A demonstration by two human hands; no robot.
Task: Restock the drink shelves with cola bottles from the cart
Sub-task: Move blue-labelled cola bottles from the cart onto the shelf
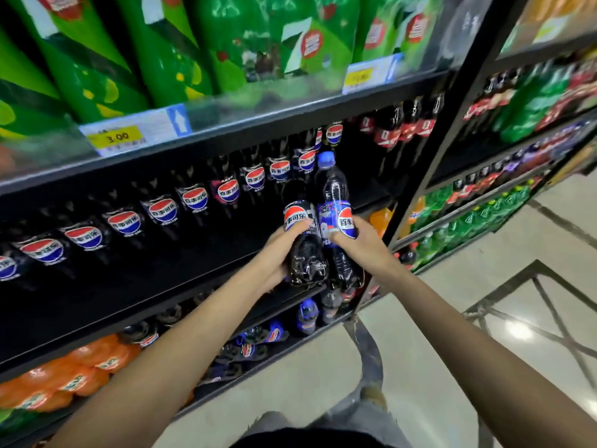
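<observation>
Here the left hand grips a black-labelled cola bottle and the right hand a blue-capped bottle, both upright and side by side before the cola shelf, seemingly ready to slot into its row.

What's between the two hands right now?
Two colas side by side: the black-label bottle in the left hand, the blue-cap bottle in the right hand. Head view.

Both arms extended forward, left hand and right hand each curled in a grip.
</observation>
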